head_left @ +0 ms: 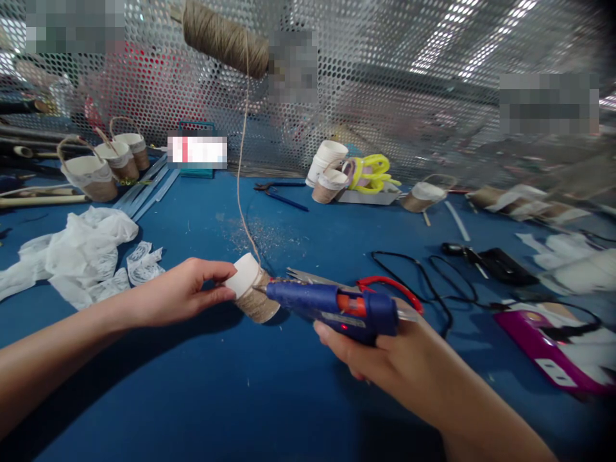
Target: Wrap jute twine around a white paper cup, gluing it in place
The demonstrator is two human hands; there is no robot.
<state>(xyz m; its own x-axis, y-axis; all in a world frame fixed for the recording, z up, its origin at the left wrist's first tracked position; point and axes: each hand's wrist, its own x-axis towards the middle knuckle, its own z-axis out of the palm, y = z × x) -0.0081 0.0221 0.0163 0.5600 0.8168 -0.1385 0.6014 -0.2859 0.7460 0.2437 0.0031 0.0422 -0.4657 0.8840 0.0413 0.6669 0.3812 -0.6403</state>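
Note:
A small paper cup (pixel 255 301), partly wrapped in brown twine, lies tilted above the blue table with its white end to the left. My left hand (pixel 192 292) pinches that white end between thumb and fingers. In my right hand (pixel 380 346) is a blue glue gun (pixel 327 305), its nozzle at the wrapped side of the cup; whether the tip touches cannot be made out. A strand of twine (pixel 240 173) runs from the cup up to a large spool (pixel 224 40). Red-handled scissors (pixel 389 282) lie behind the glue gun, partly hidden by it.
White lace (pixel 86 250) is heaped at the left, near several handled cups (pixel 91 179). Pliers (pixel 283 192) lie toward the perforated metal screen (pixel 385 83). More cups (pixel 332 183) and yellow pipe-cleaner-like strands (pixel 373 173) stand behind. At right are a black cable (pixel 428 269) and purple box (pixel 539 353).

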